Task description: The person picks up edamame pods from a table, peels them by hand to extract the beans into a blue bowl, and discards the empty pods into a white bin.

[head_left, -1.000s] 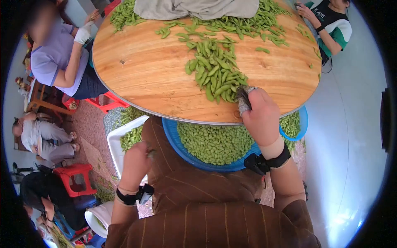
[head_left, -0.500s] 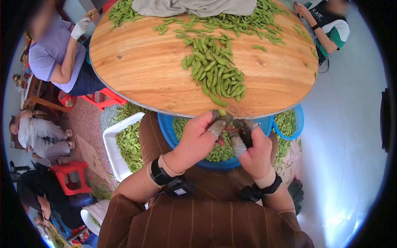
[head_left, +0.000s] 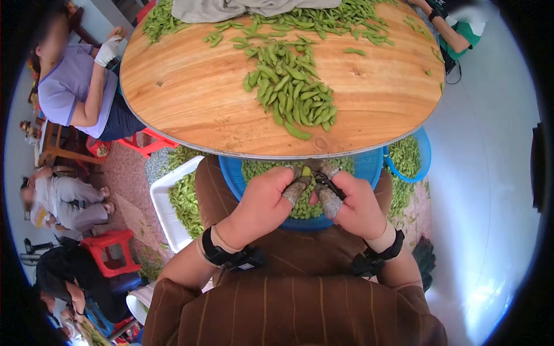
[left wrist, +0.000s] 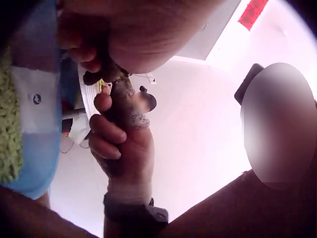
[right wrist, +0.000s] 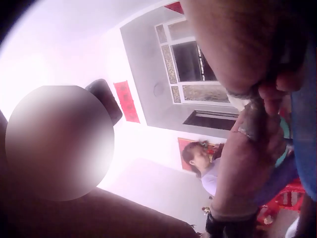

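Observation:
Over the blue basin of shelled green beans, the two hands meet fingertip to fingertip. Between them is a green edamame pod, mostly hidden by the fingers. My left hand pinches it from the left, and my right hand from the right. Worn grey wrapping covers the thumbs and forefingers of both. A dark, hard-looking piece sits at the right thumb. In the left wrist view, the right hand shows curled fingers beside the left hand's fingertips.
A pile of edamame pods lies on the round wooden table, its edge just beyond the hands. More pods fill a white tub at the left and a blue basket at the right. A grey cloth covers the far pile. Other people sit around.
The right hand has come back from the pods on the table, and the left has risen from beside the lap to meet it. Since half a second ago both stay together over the basin.

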### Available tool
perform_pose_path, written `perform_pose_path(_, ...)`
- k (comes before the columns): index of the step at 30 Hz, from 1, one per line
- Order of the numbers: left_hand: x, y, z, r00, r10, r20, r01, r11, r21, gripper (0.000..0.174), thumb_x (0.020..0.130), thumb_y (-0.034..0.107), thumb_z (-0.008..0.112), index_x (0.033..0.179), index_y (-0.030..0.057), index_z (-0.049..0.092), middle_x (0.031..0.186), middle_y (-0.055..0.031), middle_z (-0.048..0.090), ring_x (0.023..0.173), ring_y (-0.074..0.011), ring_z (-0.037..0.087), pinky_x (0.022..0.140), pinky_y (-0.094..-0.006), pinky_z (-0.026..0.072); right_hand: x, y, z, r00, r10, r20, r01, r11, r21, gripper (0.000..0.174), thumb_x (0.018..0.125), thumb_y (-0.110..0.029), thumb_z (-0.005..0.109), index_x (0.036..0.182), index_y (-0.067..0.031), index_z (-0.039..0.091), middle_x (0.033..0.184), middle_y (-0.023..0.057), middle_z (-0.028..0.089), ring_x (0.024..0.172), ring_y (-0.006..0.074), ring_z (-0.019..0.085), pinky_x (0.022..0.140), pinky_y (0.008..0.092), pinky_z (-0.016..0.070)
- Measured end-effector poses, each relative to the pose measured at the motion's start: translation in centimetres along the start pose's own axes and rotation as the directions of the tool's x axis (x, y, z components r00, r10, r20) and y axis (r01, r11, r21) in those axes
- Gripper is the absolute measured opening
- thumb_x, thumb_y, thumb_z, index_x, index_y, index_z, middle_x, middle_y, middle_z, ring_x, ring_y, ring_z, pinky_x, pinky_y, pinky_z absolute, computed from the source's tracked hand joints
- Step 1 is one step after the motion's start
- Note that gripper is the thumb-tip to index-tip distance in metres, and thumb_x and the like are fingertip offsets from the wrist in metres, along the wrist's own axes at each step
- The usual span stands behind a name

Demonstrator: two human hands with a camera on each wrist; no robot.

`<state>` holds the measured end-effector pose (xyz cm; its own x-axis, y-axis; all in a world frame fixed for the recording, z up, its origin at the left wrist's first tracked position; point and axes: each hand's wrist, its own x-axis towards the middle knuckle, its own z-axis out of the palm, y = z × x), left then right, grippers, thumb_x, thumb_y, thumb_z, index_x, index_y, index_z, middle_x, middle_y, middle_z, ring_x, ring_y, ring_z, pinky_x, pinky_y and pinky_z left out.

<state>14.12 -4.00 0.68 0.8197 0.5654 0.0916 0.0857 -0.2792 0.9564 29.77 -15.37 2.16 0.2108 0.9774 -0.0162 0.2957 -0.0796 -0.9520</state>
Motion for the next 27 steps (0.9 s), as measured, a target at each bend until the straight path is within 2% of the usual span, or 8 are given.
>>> perform_pose_path(3,-0.1,0.0,-0.6,0.985,0.164,0.051,-0.17,0.903,0.393,0.009,0.084,0.003,0.052,0.085,0.002,0.061,0.073,-0.0098,0.059,0.066,-0.0239,0.056,0.063,-0.0333,0.045,-0.3,0.7,-0.7,0.964,0.191,0.183,-0.231,0.947,0.225,0.032,0.09,-0.007,0.052,0.121,-0.0052,0.053,0.074,-0.0005,0.059,0.049,0.0043,0.045,0.043,0.0193,0.0354)
perform_pose_path(5,-0.1,0.7,-1.0,0.885,-0.341,0.318,0.429,0.862,-0.269,0.009,0.087,0.009,0.055,0.085,0.0015,0.058,0.07,-0.0019,0.057,0.058,-0.0152,0.052,0.056,-0.0292,0.0433,-0.7,-0.1,-1.3,0.916,0.272,0.296,-0.39,0.781,0.488,0.031,0.091,-0.01,0.052,0.122,-0.006,0.053,0.073,-0.0011,0.057,0.048,0.0042,0.043,0.042,0.019,0.0338)
perform_pose_path(9,-0.5,-1.2,-0.8,0.8,-0.31,0.514,0.595,0.524,-0.61,0.014,0.089,0.016,0.059,0.086,0.0027,0.059,0.07,0.0048,0.054,0.056,-0.0072,0.047,0.052,-0.024,0.0411,-0.7,-0.3,-1.2,0.83,0.36,0.427,-0.558,0.514,0.651,0.03,0.093,-0.014,0.051,0.122,-0.0077,0.053,0.072,-0.0018,0.054,0.047,0.0042,0.042,0.04,0.0185,0.0326)
perform_pose_path(11,-0.6,-1.4,0.1,0.965,-0.19,0.183,0.219,0.963,-0.155,0.012,0.083,0.013,0.064,0.082,0.0028,0.057,0.067,-0.0007,0.056,0.056,-0.0151,0.053,0.051,-0.0294,0.0431,-0.7,0.8,-0.8,0.851,0.357,0.386,-0.524,0.637,0.566,0.028,0.093,-0.012,0.05,0.12,-0.0068,0.053,0.073,-0.0012,0.055,0.048,0.0041,0.044,0.041,0.0188,0.0348)
perform_pose_path(14,-0.6,-1.7,-0.1,0.984,0.1,0.146,-0.162,0.847,0.506,0.012,0.075,0.008,0.066,0.078,0.0027,0.055,0.065,-0.009,0.056,0.06,-0.0272,0.057,0.054,-0.0359,0.0459,-0.6,1.1,-0.1,0.879,0.34,0.333,-0.463,0.776,0.429,0.024,0.093,-0.01,0.048,0.115,-0.0056,0.054,0.074,-0.0003,0.057,0.049,0.0042,0.046,0.042,0.0193,0.0379)
perform_pose_path(21,-0.7,-1.4,0.3,0.964,0.24,0.112,-0.262,0.803,0.536,0.01,0.078,0.007,0.063,0.079,0.001,0.055,0.073,-0.0118,0.057,0.064,-0.0289,0.058,0.055,-0.0382,0.0458,-0.8,1.5,0.0,0.906,0.317,0.28,-0.416,0.785,0.459,0.024,0.094,-0.013,0.048,0.116,-0.0055,0.055,0.071,-0.0011,0.054,0.047,0.004,0.042,0.042,0.0192,0.036)
perform_pose_path(24,-0.9,-1.5,0.7,0.962,-0.207,0.181,0.249,0.933,-0.259,0.012,0.089,0.012,0.056,0.086,0.0004,0.057,0.074,-0.0064,0.058,0.059,-0.0212,0.053,0.054,-0.0342,0.0435,-1.4,2.2,0.1,0.897,0.336,0.288,-0.442,0.709,0.55,0.015,0.093,-0.012,0.05,0.104,-0.0047,0.056,0.07,-0.0005,0.056,0.048,0.0052,0.046,0.041,0.0195,0.0373)
perform_pose_path(27,-1.0,-1.1,0.6,0.749,-0.447,0.489,0.606,0.163,-0.779,0.022,0.097,0.015,0.043,0.083,0.0032,0.056,0.068,0.0001,0.05,0.058,-0.0139,0.049,0.053,-0.0285,0.0392,-2.2,2.4,0.3,0.917,0.268,0.296,-0.399,0.636,0.66,0.017,0.093,-0.013,0.051,0.108,-0.0059,0.055,0.07,-0.0011,0.054,0.048,0.0052,0.044,0.041,0.0192,0.0358)
